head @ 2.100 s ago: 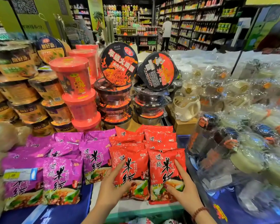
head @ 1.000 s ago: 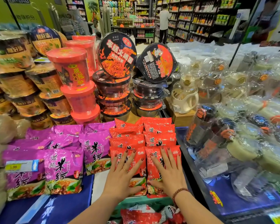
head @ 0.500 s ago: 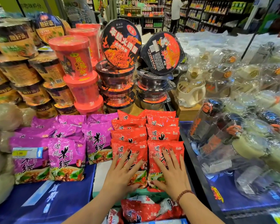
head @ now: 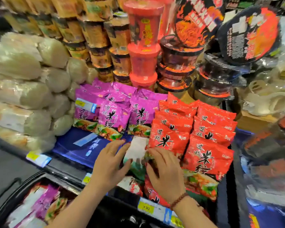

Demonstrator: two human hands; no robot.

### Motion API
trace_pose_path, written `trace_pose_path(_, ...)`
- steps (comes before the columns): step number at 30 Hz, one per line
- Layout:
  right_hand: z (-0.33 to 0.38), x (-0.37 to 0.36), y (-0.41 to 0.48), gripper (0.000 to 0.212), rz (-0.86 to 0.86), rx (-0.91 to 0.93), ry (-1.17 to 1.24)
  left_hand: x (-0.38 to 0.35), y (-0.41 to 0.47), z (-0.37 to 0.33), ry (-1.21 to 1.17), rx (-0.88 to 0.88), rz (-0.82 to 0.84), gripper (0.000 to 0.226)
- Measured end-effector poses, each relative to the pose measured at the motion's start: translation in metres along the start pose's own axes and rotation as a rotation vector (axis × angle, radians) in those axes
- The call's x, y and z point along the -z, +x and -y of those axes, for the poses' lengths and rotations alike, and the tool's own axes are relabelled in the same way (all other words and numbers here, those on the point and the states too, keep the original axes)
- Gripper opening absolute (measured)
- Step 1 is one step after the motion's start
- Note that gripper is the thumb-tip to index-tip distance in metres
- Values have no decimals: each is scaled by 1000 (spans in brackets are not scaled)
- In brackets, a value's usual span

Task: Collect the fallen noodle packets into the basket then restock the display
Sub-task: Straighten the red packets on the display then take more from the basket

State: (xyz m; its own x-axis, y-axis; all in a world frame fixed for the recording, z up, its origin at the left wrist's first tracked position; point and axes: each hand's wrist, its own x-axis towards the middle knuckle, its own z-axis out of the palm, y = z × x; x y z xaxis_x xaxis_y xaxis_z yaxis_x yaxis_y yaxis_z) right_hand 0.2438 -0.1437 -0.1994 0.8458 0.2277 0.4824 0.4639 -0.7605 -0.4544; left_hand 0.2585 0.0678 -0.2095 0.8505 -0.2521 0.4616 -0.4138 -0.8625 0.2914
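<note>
**Reaching into the front row of the noodle display**

Head camera, looking down over the blue shelf cover (head: 72,145), and the whole picture is smeared by motion.

The left hand (head: 110,162) lies flat, palm down, fingers straight and spread. Its fingertips are at the pale strip (head: 136,150) that shows between the purple and red rows. It holds nothing.

The right hand (head: 165,171), with a bead bracelet (head: 178,200) at the wrist, sits at the bottom edge of the front-left red packet (head: 169,139). Its fingers bend over that packet's lower end, but in this blur I cannot tell whether they grip it or only rest there.

The red packets stand in two columns, overlapping like tiles, and the front-right packet (head: 207,157) is just beside the right hand. The purple packets (head: 112,116) are lined up just left of the red ones, touching them.

Behind the rows, a stack of red cups (head: 143,46) rises next to stacked black bowls (head: 176,66). Pale bagged bundles (head: 23,71) are heaped on the left.

Low on the left is the basket (head: 20,190), a dark rim with a purple packet in the basket (head: 44,199). Under the right hand, below the shelf edge, more red packaging (head: 152,193) shows above a yellow price tag (head: 146,208).
</note>
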Motion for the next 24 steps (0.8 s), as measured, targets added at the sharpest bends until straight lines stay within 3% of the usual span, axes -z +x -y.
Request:
trace_pose_path(12, 153, -117, 11, 44, 405, 467, 292, 118, -204, 66, 325, 755, -139, 44)
trace_pose_path(19, 229, -176, -14, 52, 566, 628, 305, 151, -319, 89, 315, 1060, -86, 50)
trace_pose_path(24, 262, -227, -32, 49, 791, 597, 237, 172, -371, 114, 244, 1159, -42, 47)
